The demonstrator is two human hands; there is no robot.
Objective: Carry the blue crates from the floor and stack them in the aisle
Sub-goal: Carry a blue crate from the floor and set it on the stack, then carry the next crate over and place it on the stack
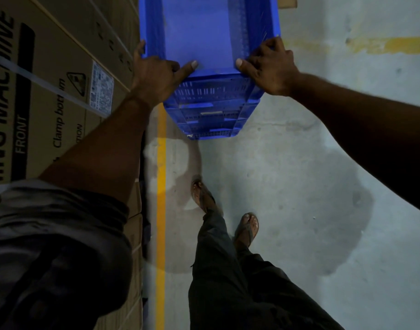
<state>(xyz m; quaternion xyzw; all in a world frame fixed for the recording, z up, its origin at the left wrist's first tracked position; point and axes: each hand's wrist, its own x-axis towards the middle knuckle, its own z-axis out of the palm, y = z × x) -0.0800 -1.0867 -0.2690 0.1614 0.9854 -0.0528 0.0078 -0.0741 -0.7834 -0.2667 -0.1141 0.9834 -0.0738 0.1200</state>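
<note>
A stack of blue plastic crates (211,108) stands on the concrete floor ahead of me, the top crate (199,36) open and empty. My left hand (154,75) grips its near left corner, thumb laid inside along the near rim. My right hand (271,67) grips the near right corner the same way, fingers curled over the side rim. Slotted side walls of the lower crates show below my hands.
Tall cardboard washing-machine boxes (56,91) line the left side, close to the crates. A yellow floor line (161,186) runs along them. My feet in sandals (204,198) stand behind the stack. Grey concrete floor (323,163) lies to the right, with another yellow mark (394,45).
</note>
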